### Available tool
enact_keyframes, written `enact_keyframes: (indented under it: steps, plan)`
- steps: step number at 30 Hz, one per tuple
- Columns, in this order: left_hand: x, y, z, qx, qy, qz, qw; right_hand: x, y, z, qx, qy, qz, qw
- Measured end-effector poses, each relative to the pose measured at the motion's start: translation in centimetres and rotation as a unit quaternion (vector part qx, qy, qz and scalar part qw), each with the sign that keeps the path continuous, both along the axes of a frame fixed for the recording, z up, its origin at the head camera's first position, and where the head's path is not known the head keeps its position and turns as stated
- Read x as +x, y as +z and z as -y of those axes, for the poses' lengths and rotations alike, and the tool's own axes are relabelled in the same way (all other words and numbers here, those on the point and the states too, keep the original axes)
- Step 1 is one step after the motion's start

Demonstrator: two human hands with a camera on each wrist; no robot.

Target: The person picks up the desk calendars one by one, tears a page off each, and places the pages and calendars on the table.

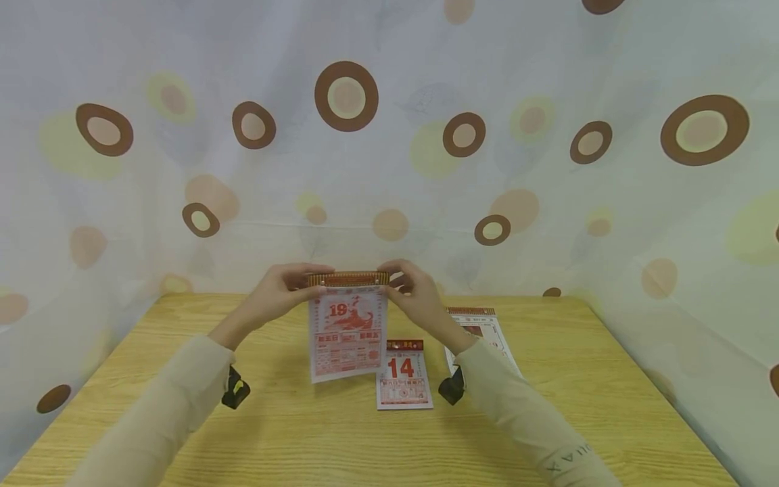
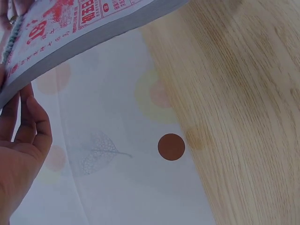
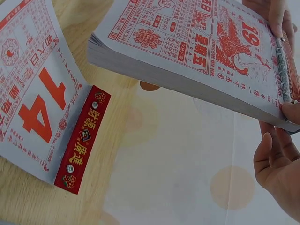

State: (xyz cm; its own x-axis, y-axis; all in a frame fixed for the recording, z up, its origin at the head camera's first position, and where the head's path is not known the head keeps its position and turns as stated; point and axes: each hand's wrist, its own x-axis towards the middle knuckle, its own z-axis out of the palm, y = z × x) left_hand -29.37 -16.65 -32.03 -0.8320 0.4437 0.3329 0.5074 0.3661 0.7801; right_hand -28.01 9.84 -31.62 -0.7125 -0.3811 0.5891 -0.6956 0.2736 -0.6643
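Between both hands hangs a thick tear-off calendar (image 1: 348, 331) printed in red with the number 19, held up off the table by its gold-and-red top binding (image 1: 349, 279). My left hand (image 1: 281, 291) grips the binding's left end, thumb in front and fingers behind. At the opposite end my right hand (image 1: 414, 287) pinches it the same way. The right wrist view shows the thick page block from its side edge. Lying on the table just below is a smaller calendar (image 3: 42, 103) with a red header and the number 14; the raised calendar partly overlaps it in the head view.
Another calendar (image 1: 487, 335) with a brown-red header lies farther right, partly behind my right forearm. The wooden table (image 1: 292, 433) meets a pale cloth (image 1: 389, 169) with brown and yellow circles, which hangs at the back and sides.
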Motion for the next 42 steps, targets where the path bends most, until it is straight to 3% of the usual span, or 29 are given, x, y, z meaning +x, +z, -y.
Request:
enact_keyframes:
  steps: [15, 24, 29, 37, 42]
  plan:
    - [-0.4, -0.2, -2.0, 0.034, -0.047, 0.035, 0.9977, 0.0, 0.1, -2.4, 0.005, -0.013, 0.022, 1.000]
    - [-0.4, -0.9, -3.2, 0.081, -0.022, 0.086, 0.9928, -2.3, -2.6, -4.0, 0.000, -0.014, -0.003, 1.000]
    - [-0.2, -0.9, -3.6, 0.086, -0.005, 0.093, 0.9919, -2.4, -3.0, -4.2, -0.009, -0.013, -0.014, 1.000]
    - [-0.1, -0.8, -3.9, 0.098, -0.004, 0.096, 0.9906, -2.1, -2.4, -4.1, 0.005, -0.036, 0.028, 0.999]
    - [-0.2, -0.9, -4.0, 0.107, 0.005, 0.106, 0.9886, -0.7, -0.8, -3.8, 0.003, -0.023, 0.036, 0.999]
